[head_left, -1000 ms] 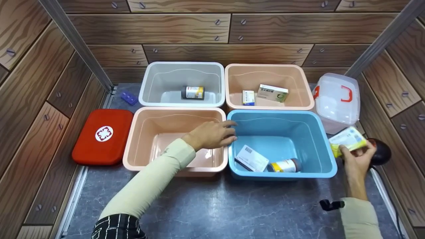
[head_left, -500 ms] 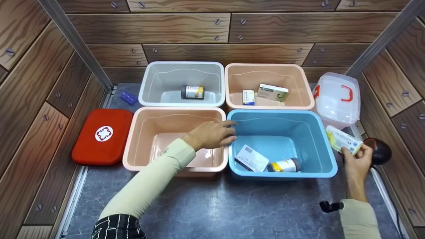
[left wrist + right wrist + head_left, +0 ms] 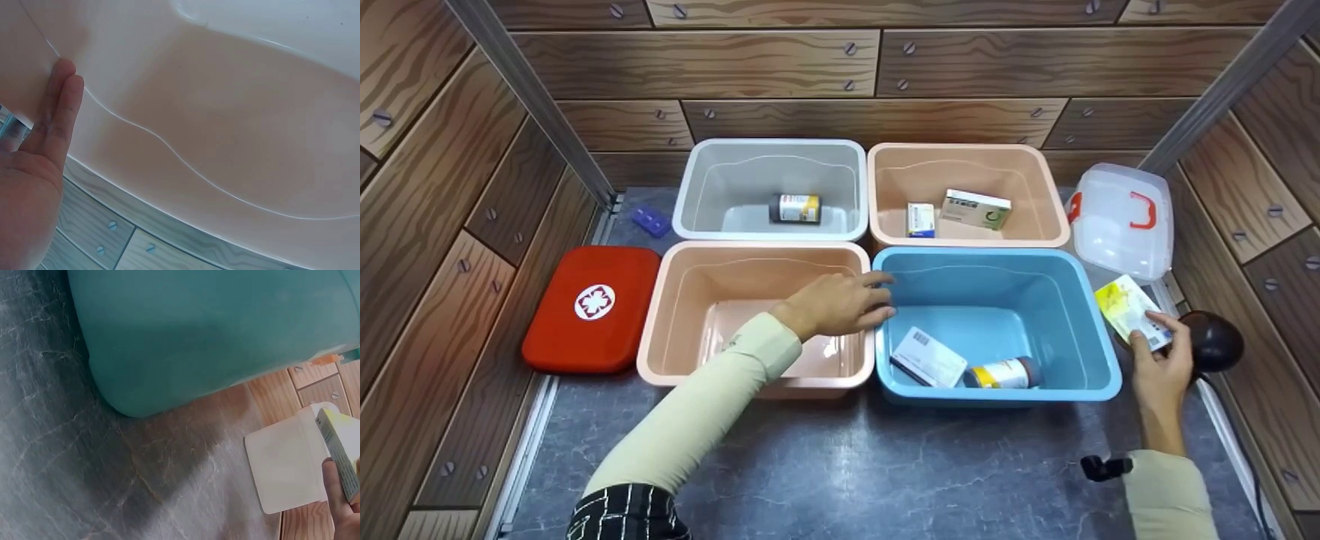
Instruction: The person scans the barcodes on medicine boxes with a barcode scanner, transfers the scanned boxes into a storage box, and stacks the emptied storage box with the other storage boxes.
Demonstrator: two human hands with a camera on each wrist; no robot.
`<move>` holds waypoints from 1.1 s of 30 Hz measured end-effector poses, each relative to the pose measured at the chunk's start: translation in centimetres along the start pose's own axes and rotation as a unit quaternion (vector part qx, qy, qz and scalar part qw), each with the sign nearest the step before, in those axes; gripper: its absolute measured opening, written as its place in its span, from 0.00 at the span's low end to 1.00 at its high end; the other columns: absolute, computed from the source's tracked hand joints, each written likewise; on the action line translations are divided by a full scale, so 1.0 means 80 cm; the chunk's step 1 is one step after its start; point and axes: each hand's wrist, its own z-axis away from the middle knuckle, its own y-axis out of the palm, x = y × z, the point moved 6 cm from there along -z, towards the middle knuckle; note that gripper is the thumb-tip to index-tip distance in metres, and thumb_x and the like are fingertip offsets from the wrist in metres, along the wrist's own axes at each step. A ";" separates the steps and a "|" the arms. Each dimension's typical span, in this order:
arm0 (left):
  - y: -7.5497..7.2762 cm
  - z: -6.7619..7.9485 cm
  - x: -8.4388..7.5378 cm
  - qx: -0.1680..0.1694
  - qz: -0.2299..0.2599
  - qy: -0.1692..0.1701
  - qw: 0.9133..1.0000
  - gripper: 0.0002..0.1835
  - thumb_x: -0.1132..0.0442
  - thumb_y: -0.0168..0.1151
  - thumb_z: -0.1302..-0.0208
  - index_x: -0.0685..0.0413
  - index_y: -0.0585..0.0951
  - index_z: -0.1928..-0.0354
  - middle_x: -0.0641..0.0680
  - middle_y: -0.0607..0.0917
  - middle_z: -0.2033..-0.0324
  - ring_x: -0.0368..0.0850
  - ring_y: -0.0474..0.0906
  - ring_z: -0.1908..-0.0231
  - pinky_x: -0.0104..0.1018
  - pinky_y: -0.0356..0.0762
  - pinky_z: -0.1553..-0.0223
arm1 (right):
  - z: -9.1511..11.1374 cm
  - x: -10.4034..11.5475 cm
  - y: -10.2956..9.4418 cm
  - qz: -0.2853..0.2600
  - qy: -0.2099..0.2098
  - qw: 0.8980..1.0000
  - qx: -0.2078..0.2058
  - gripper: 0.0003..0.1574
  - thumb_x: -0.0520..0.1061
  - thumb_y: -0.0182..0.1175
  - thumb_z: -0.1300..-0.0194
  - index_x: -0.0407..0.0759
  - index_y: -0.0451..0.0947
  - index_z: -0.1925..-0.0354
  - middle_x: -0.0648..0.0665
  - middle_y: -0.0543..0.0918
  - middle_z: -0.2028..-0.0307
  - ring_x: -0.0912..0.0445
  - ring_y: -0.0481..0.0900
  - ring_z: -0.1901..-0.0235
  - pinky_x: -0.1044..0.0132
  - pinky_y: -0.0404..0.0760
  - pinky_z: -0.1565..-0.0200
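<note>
My right hand pinches a small yellow-and-white medicine box between thumb and fingers, just right of the blue tub. In the right wrist view the box shows a printed narrow side, with the thumb against it. My left hand lies over the adjoining rims of the front peach tub and the blue tub, fingers relaxed. Two of its fingers look straight against the peach wall in the left wrist view. Inside the blue tub are a white box and a brown bottle.
A grey tub holding a bottle and another peach tub with two boxes stand behind. Left are a red first-aid case and purple pill organizer. Right are a clear-lidded box and black rounded object.
My right hand has turned the medicine box over and round, moving slightly left and toward the back with it. The left hand has stayed in place.
</note>
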 end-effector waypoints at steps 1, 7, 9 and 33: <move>0.000 0.000 0.000 -0.001 0.000 0.001 1.000 0.24 0.44 0.45 0.12 0.50 0.85 0.42 0.57 0.77 0.24 0.57 0.90 0.52 0.51 0.88 0.46 | 0.003 0.005 0.000 0.023 -0.007 1.000 -0.003 0.24 0.32 0.60 0.26 0.36 0.80 0.34 0.59 0.76 0.51 0.67 0.71 0.65 0.83 0.70 0.66; -0.001 0.000 0.000 0.001 0.000 -0.003 1.000 0.23 0.44 0.46 0.12 0.49 0.85 0.41 0.57 0.76 0.24 0.56 0.89 0.51 0.51 0.88 0.45 | 0.005 0.003 0.003 0.053 -0.021 0.998 -0.030 0.24 0.35 0.64 0.27 0.30 0.80 0.35 0.60 0.72 0.60 0.69 0.65 0.72 0.80 0.66 0.66; -0.002 0.000 0.000 0.004 0.004 -0.006 1.000 0.23 0.44 0.46 0.12 0.49 0.85 0.41 0.57 0.76 0.23 0.56 0.89 0.51 0.51 0.88 0.45 | 0.000 -0.012 0.002 0.050 -0.009 0.998 -0.042 0.24 0.37 0.65 0.27 0.32 0.81 0.35 0.62 0.74 0.60 0.70 0.65 0.75 0.79 0.66 0.66; 0.000 0.001 0.000 -0.006 -0.001 0.001 1.000 0.23 0.44 0.45 0.12 0.50 0.85 0.45 0.57 0.77 0.25 0.56 0.89 0.52 0.51 0.89 0.52 | 0.009 -0.048 0.025 -0.207 0.105 0.965 -0.120 0.22 0.33 0.67 0.31 0.46 0.89 0.41 0.60 0.87 0.49 0.63 0.77 0.43 0.78 0.74 0.45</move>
